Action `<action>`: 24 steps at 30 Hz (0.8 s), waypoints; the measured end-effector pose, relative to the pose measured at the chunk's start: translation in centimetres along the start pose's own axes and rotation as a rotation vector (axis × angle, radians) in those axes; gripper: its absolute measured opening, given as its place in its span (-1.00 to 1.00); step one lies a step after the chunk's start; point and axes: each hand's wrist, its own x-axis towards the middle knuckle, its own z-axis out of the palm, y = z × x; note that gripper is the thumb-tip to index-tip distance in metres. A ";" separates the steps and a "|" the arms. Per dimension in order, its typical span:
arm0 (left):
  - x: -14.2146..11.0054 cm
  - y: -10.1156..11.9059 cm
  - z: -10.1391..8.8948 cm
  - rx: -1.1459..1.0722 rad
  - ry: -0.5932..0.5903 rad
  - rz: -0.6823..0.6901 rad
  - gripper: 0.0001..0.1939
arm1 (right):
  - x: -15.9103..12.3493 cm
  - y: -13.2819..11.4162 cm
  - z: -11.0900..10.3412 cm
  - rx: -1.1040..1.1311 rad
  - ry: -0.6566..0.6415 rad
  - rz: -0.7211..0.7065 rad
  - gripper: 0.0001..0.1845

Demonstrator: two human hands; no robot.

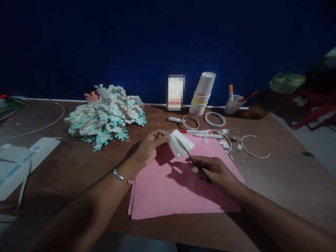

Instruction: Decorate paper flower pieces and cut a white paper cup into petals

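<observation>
My left hand grips a white paper cup by its left side, and the cup lies tilted in the air over pink paper sheets. In my right hand is a pair of scissors with dark handles. Its blades reach up and left against the cup's wall, where slits show near the lower edge. Whether the blades are closed on the wall I cannot make out. The fingers of my right hand are wrapped round the scissor handles.
A heap of white cut-paper shapes edged in green lies at the back left. Behind the pink sheets are tape rolls, pens, paper scraps and a leaning stack of paper cups. Another cup holds tools. A power strip lies left.
</observation>
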 end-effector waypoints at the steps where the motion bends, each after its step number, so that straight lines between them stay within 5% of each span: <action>1: 0.0 0.0 0.0 0.005 0.003 0.000 -0.84 | 0.0 0.0 0.0 -0.001 -0.003 0.001 -0.56; 24: -0.5 0.7 0.6 0.066 -0.026 -0.044 -0.86 | 0.2 0.4 -0.2 0.017 -0.020 -0.008 -0.54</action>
